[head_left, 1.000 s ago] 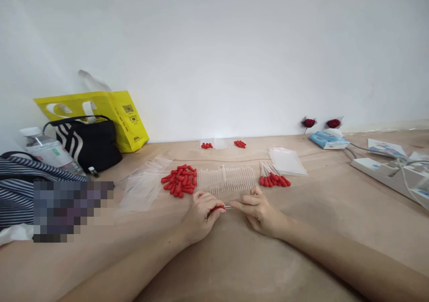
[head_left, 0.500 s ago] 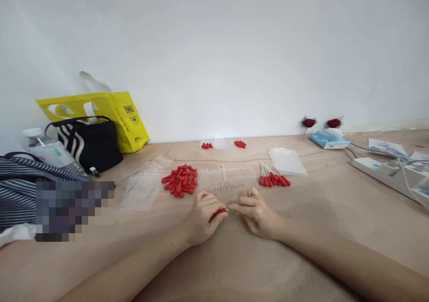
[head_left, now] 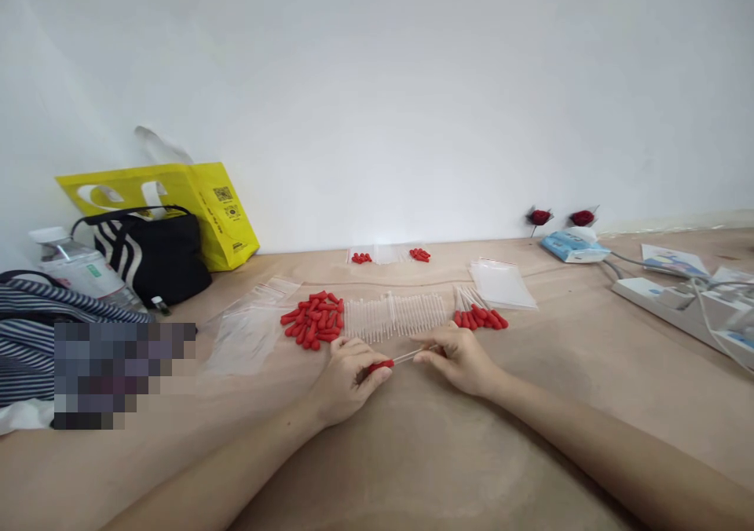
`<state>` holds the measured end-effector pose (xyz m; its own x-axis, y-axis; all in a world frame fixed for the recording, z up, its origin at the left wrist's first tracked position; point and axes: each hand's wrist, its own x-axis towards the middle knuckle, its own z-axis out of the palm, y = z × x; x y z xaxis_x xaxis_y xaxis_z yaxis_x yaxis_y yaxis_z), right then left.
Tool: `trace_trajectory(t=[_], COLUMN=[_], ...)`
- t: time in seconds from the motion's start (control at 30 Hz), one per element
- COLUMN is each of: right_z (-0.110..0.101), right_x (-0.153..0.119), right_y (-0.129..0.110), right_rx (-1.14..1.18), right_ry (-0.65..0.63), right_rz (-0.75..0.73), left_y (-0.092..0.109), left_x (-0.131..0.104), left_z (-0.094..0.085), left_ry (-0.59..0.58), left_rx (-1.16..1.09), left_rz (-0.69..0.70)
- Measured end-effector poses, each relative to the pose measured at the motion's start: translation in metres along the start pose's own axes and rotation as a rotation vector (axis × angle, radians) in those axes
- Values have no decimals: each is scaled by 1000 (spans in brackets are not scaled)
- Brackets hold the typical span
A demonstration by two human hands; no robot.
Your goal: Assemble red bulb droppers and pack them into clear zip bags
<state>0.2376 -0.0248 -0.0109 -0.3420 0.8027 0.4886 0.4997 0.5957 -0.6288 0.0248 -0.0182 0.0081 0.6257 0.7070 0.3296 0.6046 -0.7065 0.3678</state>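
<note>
My left hand (head_left: 352, 378) pinches a red rubber bulb (head_left: 381, 365) between thumb and fingers. A thin clear tube (head_left: 408, 356) runs from the bulb's right end to my right hand (head_left: 456, 358), whose thumb and fingers are closed on it. Behind the hands lies a row of clear thin tubes (head_left: 394, 316). Left of this row is a pile of red bulbs (head_left: 314, 319). To its right, several tubes with red bulbs on their ends (head_left: 480, 315) lie fanned out.
Clear plastic bags (head_left: 244, 335) lie at left, another stack (head_left: 503, 283) at right. Farther back are small bagged red bulbs (head_left: 420, 255). A yellow bag (head_left: 227, 225), black pouch (head_left: 156, 256) and bottle (head_left: 88, 268) stand left; tissues (head_left: 574, 246) and a power strip (head_left: 671, 299) lie right.
My right hand has moved slightly up and away from my left hand, so more of the tube shows between them. The red bulb is still in my left hand. The view has shifted slightly.
</note>
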Motion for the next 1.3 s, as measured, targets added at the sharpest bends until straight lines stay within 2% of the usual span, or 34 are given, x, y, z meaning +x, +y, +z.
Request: trace_trajectory(t=[0.13, 0.23, 0.3, 0.4, 0.5, 0.6, 0.63, 0.7, 0.77, 0.83, 1.0, 1.17, 1.3], right_z=[2, 10, 16, 24, 18, -9, -21, -46, -66, -76, -73, -68, -68], right_x=[4, 6, 5, 4, 10, 24, 30, 41, 48, 51, 49, 47, 48], right_y=[1, -5, -11, -20, -17, 0, 8, 24, 40, 52, 68, 63, 59], right_rx=[427, 665, 676, 600, 498, 252, 109, -265, -373, -453, -593, -695, -753], right_ry=[127, 183, 163, 122, 103, 117, 124, 54, 66, 67, 41, 20, 12], right_rz=[271, 347, 354, 323, 299, 330, 366, 510, 574, 624, 719, 771, 759], left_y=[3, 7, 11, 14, 13, 8, 7, 5, 4, 4, 4, 6, 5], left_x=[2, 4, 5, 4, 3, 4, 4, 4, 4, 4, 5, 4, 3], left_z=[0, 4, 7, 10, 10, 10, 10, 11, 11, 12, 11, 10, 11], left_ry=[4, 11, 10, -6, 32, 90, 96, 92, 82, 81, 82, 72, 77], left_rx=[-25, -79, -99, -111, -137, -151, -151, -148, -146, -142, -135, -132, -134], left_rz=[-51, -78, -83, -61, -53, -90, -106, -131, -141, -144, -152, -155, -154])
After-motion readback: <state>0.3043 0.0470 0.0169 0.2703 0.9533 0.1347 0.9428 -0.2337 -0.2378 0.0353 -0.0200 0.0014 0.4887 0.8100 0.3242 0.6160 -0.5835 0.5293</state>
